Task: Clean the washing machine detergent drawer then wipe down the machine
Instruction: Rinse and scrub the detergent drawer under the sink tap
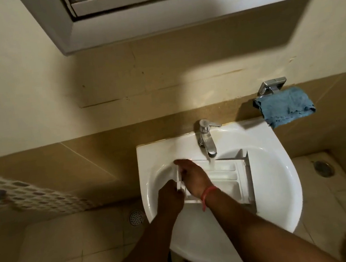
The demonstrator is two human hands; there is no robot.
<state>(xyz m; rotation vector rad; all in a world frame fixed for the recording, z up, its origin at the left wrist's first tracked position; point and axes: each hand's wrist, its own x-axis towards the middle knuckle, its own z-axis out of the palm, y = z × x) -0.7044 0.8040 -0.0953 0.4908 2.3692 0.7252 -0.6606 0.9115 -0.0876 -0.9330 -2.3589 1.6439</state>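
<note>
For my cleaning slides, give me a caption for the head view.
Both hands rinse the detergent drawer in the sink under the running tap.

Glossy white ceramic basin, matt white plastic detergent drawer, polished chrome metal tap, soft blue cloth.

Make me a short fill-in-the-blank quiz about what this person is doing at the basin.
1. The detergent drawer lies inside the white ____.
2. Water falls from the ____ onto the drawer.
3. A ____ cloth hangs on the wall holder at upper right.
4. A red band sits on the wrist of the ____ hand.

Missing words: sink; tap; blue; right
</note>
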